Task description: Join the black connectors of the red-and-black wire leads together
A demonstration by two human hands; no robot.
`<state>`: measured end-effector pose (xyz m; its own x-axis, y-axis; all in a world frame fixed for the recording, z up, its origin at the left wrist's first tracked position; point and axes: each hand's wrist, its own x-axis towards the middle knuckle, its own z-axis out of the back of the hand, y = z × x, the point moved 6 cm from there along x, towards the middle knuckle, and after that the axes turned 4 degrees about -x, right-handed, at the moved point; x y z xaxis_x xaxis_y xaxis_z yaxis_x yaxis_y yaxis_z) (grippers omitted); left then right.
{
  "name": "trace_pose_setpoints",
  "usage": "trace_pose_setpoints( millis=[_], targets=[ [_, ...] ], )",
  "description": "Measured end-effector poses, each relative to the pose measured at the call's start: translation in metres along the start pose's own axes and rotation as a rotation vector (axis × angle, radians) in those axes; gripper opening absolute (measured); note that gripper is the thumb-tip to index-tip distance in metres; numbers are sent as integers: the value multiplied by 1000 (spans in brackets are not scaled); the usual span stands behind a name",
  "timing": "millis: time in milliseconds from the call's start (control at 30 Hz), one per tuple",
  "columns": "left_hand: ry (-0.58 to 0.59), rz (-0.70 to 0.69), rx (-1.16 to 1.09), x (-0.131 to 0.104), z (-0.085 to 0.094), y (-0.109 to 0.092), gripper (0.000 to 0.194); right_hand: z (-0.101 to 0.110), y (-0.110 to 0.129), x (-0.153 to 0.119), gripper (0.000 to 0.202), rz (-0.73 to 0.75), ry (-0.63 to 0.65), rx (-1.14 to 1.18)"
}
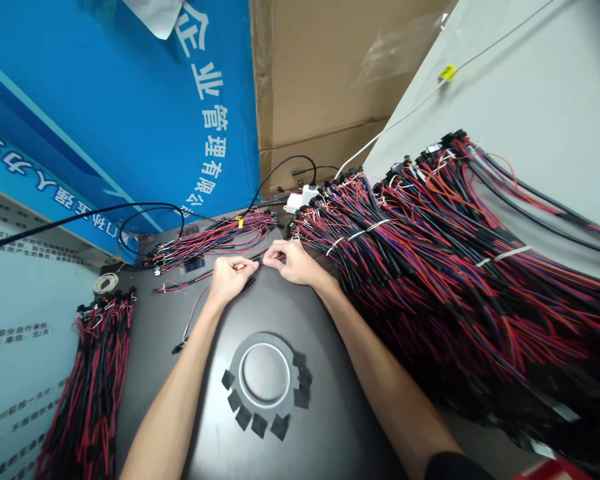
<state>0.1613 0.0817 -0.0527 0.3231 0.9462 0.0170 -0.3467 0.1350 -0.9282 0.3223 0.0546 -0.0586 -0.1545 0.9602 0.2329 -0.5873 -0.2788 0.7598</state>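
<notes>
My left hand (231,279) is closed in a pinch over the dark table, gripping a thin wire harness. Its loose wires (195,310) trail down to a small black connector (179,347) on the tabletop. Close by on the right, my right hand (296,263) pinches too, at the dark end of the same harness. A narrow gap separates the fingertips, and what lies inside them is mostly hidden. Nearer to me sits a round grey disc (266,373) with several black tape pieces (259,425) stuck along its rim.
Big tied bundles of red and black wires (405,253) are heaped on the right. Another bundle (205,241) lies behind my hands, and one more (103,373) hangs at the left edge. A white power adapter (303,198) and a blue printed panel (130,100) stand at the back.
</notes>
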Motion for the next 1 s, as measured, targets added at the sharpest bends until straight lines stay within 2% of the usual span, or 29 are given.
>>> trace_pose_setpoints(
  millis=[267,400,533,1000],
  targets=[
    [-48,39,-72,-3,2,3,29,-1,-4,0,12,-32,-5,8],
    [-8,-15,-157,-6,1,0,33,-2,-6,0,13,-37,-3,69],
    [0,-78,-104,-7,3,-4,22,-3,-8,-1,13,-47,1,141],
    [-5,-104,-49,-9,5,-8,18,-1,-8,1,15,-42,-11,170]
  ],
)
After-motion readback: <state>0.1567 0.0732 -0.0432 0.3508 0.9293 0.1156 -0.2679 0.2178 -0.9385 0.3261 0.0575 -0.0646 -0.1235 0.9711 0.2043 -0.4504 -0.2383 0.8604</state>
